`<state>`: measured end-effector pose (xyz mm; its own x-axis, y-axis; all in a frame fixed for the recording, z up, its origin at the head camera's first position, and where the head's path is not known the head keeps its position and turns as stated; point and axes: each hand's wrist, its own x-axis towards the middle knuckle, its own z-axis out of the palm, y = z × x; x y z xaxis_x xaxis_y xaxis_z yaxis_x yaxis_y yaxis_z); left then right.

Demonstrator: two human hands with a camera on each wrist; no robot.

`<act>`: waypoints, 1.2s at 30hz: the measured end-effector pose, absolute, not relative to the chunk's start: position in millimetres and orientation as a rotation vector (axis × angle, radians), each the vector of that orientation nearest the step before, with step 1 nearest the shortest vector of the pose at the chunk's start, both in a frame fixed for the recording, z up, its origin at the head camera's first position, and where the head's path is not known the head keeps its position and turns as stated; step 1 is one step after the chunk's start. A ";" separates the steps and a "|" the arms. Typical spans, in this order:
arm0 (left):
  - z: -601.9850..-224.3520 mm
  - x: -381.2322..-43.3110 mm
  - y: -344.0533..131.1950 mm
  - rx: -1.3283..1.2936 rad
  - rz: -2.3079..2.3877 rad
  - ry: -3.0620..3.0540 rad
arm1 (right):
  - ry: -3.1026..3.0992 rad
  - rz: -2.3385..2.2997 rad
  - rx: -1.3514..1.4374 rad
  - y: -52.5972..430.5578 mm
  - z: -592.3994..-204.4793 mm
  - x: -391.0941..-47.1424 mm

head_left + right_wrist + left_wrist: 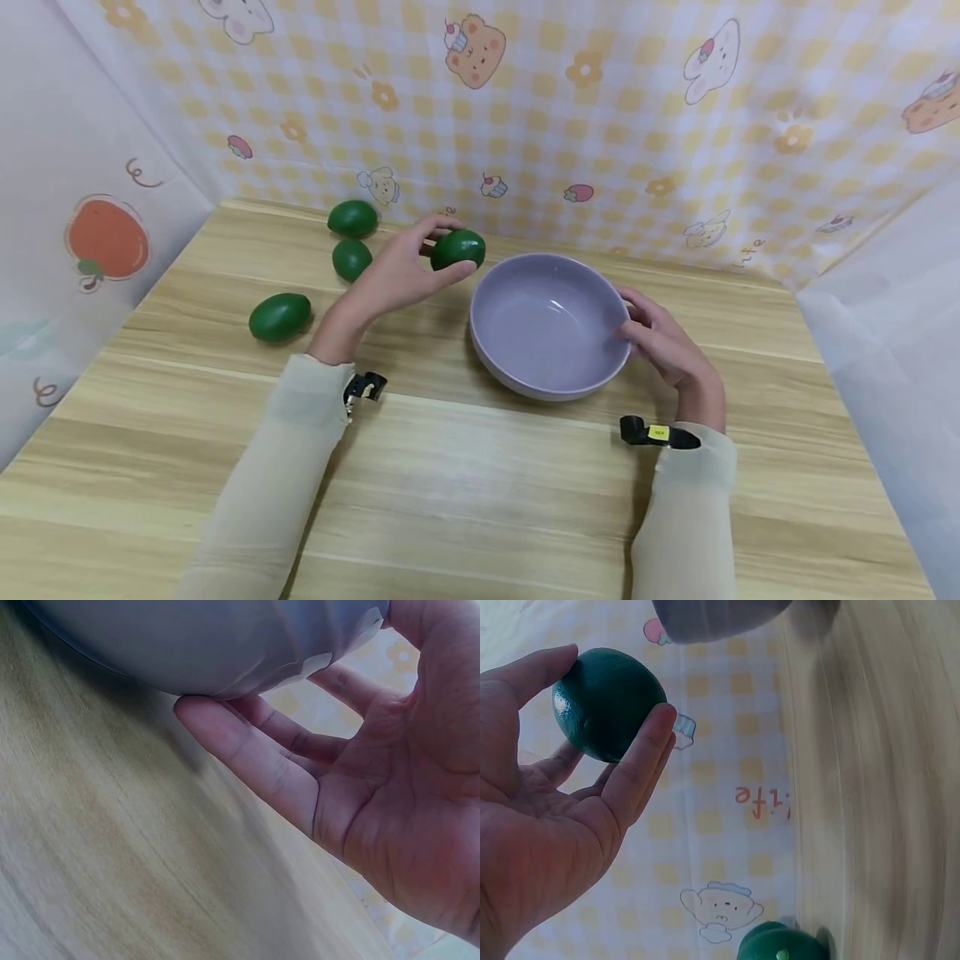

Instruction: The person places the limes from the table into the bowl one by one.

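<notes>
My left hand (401, 267) holds a glossy dark green oval fruit (460, 249), avocado-like in look, between thumb and fingers, just left of the bowl and above the table. In the left wrist view the same fruit (609, 703) sits at the fingertips. A round lavender bowl (551, 325) stands on the table, and nothing shows inside it. My right hand (667, 342) grips the bowl's right side, thumb over the rim and fingers against the outer wall. From the right wrist view, those fingers (247, 761) touch the bowl's underside (202, 645).
Several more green fruits lie left of the left hand: one at the back (352, 218), one just in front of it (351, 260), and one nearer (280, 317). A checked cloth wall (525, 100) borders the wooden table (465, 492) behind, with white sheets on both sides.
</notes>
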<state>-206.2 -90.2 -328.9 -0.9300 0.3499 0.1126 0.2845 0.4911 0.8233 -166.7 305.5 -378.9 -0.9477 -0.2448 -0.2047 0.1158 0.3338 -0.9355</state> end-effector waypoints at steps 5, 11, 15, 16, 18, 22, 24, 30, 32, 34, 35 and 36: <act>-328.0 -204.2 -82.0 0.585 1.455 2.649 | 2.283 -1.656 -0.124 306.5 -383.1 -165.5; -323.9 -204.5 -72.9 0.674 1.513 2.617 | 2.276 -1.659 -0.131 305.5 -384.9 -165.9; -321.8 -205.1 -68.1 0.721 1.530 2.590 | 2.271 -1.657 -0.121 304.4 -383.6 -166.3; -321.4 -204.9 -66.9 0.727 1.534 2.586 | 2.271 -1.659 -0.119 304.3 -383.3 -166.4; -321.7 -205.8 -64.5 0.732 1.541 2.588 | 2.274 -1.661 -0.120 304.4 -382.5 -166.0; -323.1 -207.8 -57.0 0.749 1.569 2.589 | 2.280 -1.664 -0.128 306.2 -381.1 -165.2; -324.6 -208.5 -53.1 0.754 1.590 2.581 | 2.274 -1.665 -0.136 306.4 -380.8 -165.0; -331.0 -209.4 -43.6 0.756 1.632 2.559 | 2.264 -1.664 -0.138 305.1 -380.5 -166.4; -332.3 -210.1 -40.3 0.769 1.635 2.555 | 2.271 -1.663 -0.133 305.2 -379.8 -166.5; -332.5 -210.1 -36.9 0.777 1.633 2.549 | 2.277 -1.662 -0.134 306.1 -380.0 -166.8; -333.2 -210.4 -35.2 0.783 1.629 2.548 | 2.279 -1.662 -0.135 306.6 -380.2 -167.0; -333.4 -210.0 -33.9 0.784 1.624 2.549 | 2.279 -1.663 -0.134 306.8 -380.2 -167.1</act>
